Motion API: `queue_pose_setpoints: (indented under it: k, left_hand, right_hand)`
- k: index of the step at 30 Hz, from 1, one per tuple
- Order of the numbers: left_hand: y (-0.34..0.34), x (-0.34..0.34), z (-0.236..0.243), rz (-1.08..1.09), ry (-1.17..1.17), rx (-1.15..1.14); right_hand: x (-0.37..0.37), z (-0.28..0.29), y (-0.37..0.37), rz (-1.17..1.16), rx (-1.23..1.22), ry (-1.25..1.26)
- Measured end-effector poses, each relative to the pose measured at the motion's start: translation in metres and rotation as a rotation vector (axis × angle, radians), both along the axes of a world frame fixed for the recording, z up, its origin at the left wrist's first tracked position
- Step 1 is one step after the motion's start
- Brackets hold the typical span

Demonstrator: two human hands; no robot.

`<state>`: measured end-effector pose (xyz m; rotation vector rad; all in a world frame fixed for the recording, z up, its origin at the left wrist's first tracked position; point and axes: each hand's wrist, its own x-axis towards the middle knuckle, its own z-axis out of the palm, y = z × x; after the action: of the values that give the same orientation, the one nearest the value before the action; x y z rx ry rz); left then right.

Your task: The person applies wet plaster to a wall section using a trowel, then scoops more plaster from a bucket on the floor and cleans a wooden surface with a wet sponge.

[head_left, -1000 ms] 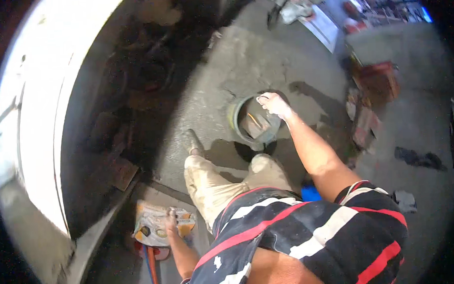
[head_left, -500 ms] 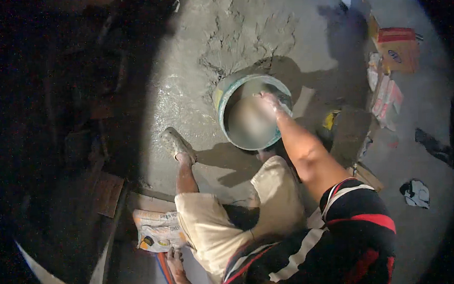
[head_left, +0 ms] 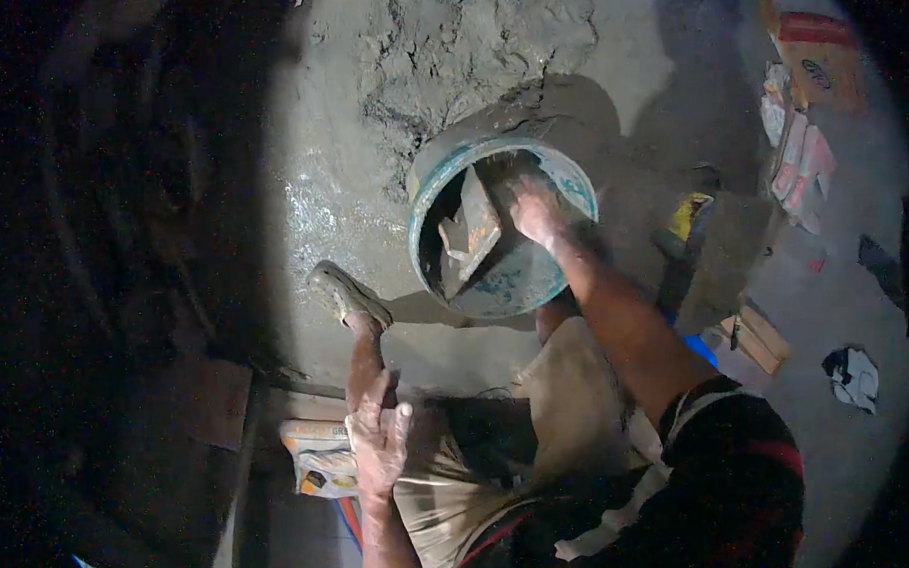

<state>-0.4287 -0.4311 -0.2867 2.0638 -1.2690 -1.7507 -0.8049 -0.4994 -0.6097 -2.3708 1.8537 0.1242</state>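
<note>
A round bucket (head_left: 424,195), smeared with cement and teal on its inner wall, stands before me on the wet floor. My right hand (head_left: 537,211) reaches down into it from the right, wet and grey. Its fingers are blurred and partly lost against the dark inside. Left of that hand, a cement-coated flat tool with a handle, which looks like a plastering float (head_left: 480,223), leans tilted in the bucket. Over my left knee, my left hand (head_left: 380,447) is raised with fingers apart, dusted grey and holding nothing. A printed white and orange bag (head_left: 320,459) lies beside it.
Rough, wet cement (head_left: 456,54) spreads beyond the bucket. My left foot in a clog (head_left: 347,296) rests left of it. To the right lie a yellow and black packet (head_left: 688,216), torn paper packaging (head_left: 801,172), a cardboard box (head_left: 822,61) and a crumpled wrapper (head_left: 851,378).
My left hand has risen from beside the bag to above my knee. My right hand has stayed at the bucket, now reaching inside. The bucket's contents show more clearly.
</note>
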Motion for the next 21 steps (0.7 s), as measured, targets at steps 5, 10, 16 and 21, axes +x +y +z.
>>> queue_pose_setpoints:
  k: [5,10,16,21]
  left_hand:
    - [0.038,0.042,-0.014,0.197,-0.135,0.171]
    - [0.074,0.087,-0.023,0.407,-0.244,0.166]
    - [0.082,0.092,-0.04,0.354,-0.248,0.253]
    - [0.061,0.102,-0.025,0.266,-0.346,0.228]
  right_hand:
    - [0.016,-0.09,-0.011,-0.193,0.794,0.195]
    - [0.064,-0.106,0.025,-0.246,0.857,0.129]
    - [0.103,-0.096,0.033,-0.283,0.835,-0.076]
    - [0.085,-0.038,0.033,-0.229,0.868,-0.279]
